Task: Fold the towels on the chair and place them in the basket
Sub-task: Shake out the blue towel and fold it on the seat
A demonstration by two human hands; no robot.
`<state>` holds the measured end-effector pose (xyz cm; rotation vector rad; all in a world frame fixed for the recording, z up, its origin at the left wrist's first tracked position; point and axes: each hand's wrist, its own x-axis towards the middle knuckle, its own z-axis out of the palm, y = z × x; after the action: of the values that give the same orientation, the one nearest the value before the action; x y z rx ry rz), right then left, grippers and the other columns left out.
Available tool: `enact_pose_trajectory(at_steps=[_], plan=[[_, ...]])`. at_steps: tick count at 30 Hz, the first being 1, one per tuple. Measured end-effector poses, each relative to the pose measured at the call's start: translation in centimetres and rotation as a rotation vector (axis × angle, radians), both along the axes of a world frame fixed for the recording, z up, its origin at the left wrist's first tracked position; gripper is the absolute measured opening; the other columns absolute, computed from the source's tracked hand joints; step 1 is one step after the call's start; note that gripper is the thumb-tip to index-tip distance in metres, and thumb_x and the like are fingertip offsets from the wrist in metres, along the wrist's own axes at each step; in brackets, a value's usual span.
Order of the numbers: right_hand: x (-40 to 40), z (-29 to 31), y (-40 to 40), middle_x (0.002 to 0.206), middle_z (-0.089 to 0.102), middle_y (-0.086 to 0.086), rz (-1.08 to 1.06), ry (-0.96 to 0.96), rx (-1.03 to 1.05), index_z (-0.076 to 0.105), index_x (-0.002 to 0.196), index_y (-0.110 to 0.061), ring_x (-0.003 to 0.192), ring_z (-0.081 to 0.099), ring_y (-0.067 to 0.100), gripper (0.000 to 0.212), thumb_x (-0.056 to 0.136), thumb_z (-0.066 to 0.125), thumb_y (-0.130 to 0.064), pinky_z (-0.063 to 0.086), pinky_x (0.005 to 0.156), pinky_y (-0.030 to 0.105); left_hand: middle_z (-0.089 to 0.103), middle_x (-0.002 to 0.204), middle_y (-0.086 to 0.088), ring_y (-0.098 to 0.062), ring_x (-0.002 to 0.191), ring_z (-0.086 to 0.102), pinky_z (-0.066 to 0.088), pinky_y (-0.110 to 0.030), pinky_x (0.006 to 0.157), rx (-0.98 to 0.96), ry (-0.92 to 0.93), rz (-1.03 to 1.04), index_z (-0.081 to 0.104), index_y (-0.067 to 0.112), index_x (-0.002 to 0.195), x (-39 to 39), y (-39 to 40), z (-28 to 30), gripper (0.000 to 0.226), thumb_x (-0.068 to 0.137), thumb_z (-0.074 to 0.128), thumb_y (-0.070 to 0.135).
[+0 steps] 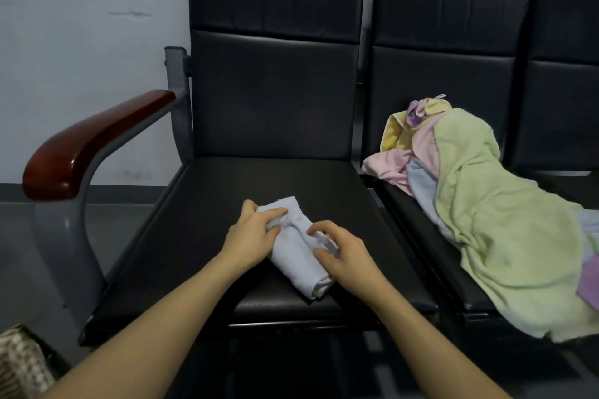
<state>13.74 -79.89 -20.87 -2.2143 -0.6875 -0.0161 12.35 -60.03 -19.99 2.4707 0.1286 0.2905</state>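
Observation:
A small white towel [296,251], folded into a thick narrow bundle, lies on the black seat of the left chair [227,204]. My left hand [252,233] grips its far left end, thumb on top. My right hand [343,253] holds its right side, with curled fingers pinching the folded layers. A loose heap of towels [486,204], green on top with pink, yellow, purple and light blue beneath, covers the seat of the chair to the right. A woven basket [22,363] shows partly at the bottom left corner, on the floor.
A red-brown wooden armrest [90,142] on a grey metal frame stands left of the seat. The chairs form a joined row against a pale wall. A third black chair [564,91] is at the far right. Grey floor lies beside the basket.

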Motion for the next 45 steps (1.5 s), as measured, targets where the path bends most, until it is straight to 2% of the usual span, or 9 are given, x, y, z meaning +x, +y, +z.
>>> enact_pose_trajectory(at_steps=[3, 7, 10, 14, 19, 26, 34, 40, 45], plan=[[-1.1, 1.0, -0.5, 0.096, 0.058, -0.006, 0.028, -0.019, 0.143, 0.053, 0.106, -0.047, 0.08, 0.053, 0.005, 0.038, 0.088, 0.059, -0.015, 0.042, 0.071, 0.019, 0.035, 0.109, 0.002, -0.017, 0.096, 0.049, 0.043, -0.025, 0.087, -0.079, -0.121, 0.011, 0.055, 0.035, 0.131, -1.0, -0.3, 1.6, 0.036, 0.096, 0.053, 0.029], [-2.4, 3.0, -0.8, 0.101, 0.053, -0.009, 0.13, -0.044, 0.152, 0.047, 0.124, -0.057, 0.095, 0.053, 0.014, 0.053, 0.094, 0.053, -0.015, 0.045, 0.086, 0.027, 0.035, 0.113, 0.002, -0.016, 0.102, 0.046, 0.039, -0.024, 0.09, -0.102, -0.247, 0.041, 0.056, 0.035, 0.129, -3.3, -0.4, 4.3, 0.035, 0.095, 0.056, 0.027], [-3.2, 4.4, -0.1, 0.099, 0.047, -0.01, 0.182, -0.06, 0.149, 0.052, 0.119, -0.06, 0.097, 0.05, 0.017, 0.054, 0.095, 0.048, -0.012, 0.043, 0.088, 0.028, 0.036, 0.117, 0.001, -0.015, 0.107, 0.045, 0.037, -0.023, 0.093, -0.1, -0.328, 0.074, 0.055, 0.032, 0.131, -5.2, 0.1, 6.2, 0.037, 0.095, 0.056, 0.024], [-4.9, 7.0, 2.5, 0.099, 0.048, -0.006, 0.261, -0.113, 0.224, 0.057, 0.115, -0.051, 0.086, 0.05, -0.002, 0.044, 0.096, 0.051, -0.012, 0.042, 0.075, 0.012, 0.036, 0.128, -0.004, -0.015, 0.113, 0.042, 0.039, -0.028, 0.102, -0.072, -0.409, 0.141, 0.054, 0.03, 0.132, -8.0, 1.4, 9.5, 0.038, 0.095, 0.055, 0.021], [-6.6, 9.4, 8.7, 0.099, 0.053, 0.0, 0.382, -0.149, 0.283, 0.06, 0.117, -0.042, 0.082, 0.052, 0.001, 0.038, 0.094, 0.056, -0.012, 0.042, 0.074, 0.011, 0.033, 0.121, -0.001, -0.012, 0.111, 0.041, 0.033, -0.018, 0.1, -0.032, -0.566, 0.272, 0.059, 0.028, 0.127, -12.4, 6.1, 11.8, 0.036, 0.093, 0.059, 0.016], [-11.8, 7.4, 21.6, 0.095, 0.052, -0.004, 0.62, -0.164, 0.268, 0.065, 0.121, -0.028, 0.084, 0.05, -0.003, 0.033, 0.093, 0.058, -0.011, 0.039, 0.078, 0.009, 0.029, 0.119, -0.002, -0.01, 0.105, 0.038, 0.02, 0.01, 0.084, 0.023, -0.607, 0.532, 0.062, 0.023, 0.124, -21.4, 17.2, 8.6, 0.036, 0.09, 0.062, 0.01], [-18.7, -1.6, 35.8, 0.093, 0.051, 0.0, 0.899, -0.057, 0.126, 0.063, 0.122, -0.028, 0.084, 0.05, 0.004, 0.032, 0.093, 0.059, -0.014, 0.036, 0.075, 0.007, 0.033, 0.117, 0.001, -0.002, 0.097, 0.038, 0.032, -0.012, 0.086, 0.028, -0.402, 0.786, 0.058, 0.021, 0.118, -32.8, 27.9, -0.8, 0.029, 0.091, 0.062, 0.015], [-23.4, -12.3, 42.4, 0.091, 0.046, -0.004, 1.077, 0.065, -0.111, 0.061, 0.126, -0.022, 0.082, 0.044, 0.007, 0.033, 0.095, 0.055, -0.014, 0.033, 0.071, 0.015, 0.038, 0.112, 0.002, -0.004, 0.094, 0.04, 0.03, -0.011, 0.081, -0.023, -0.061, 0.85, 0.055, 0.017, 0.111, -39.8, 32.7, -12.5, 0.02, 0.091, 0.061, 0.016], [-27.1, -20.0, 44.9, 0.094, 0.048, 0.001, 1.204, 0.13, -0.3, 0.059, 0.128, -0.022, 0.092, 0.05, 0.019, 0.032, 0.097, 0.053, -0.018, 0.033, 0.073, 0.022, 0.038, 0.115, 0.0, -0.016, 0.096, 0.047, 0.042, -0.029, 0.089, -0.052, 0.216, 0.794, 0.058, 0.013, 0.114, -43.3, 34.6, -19.8, 0.024, 0.09, 0.062, 0.013]])
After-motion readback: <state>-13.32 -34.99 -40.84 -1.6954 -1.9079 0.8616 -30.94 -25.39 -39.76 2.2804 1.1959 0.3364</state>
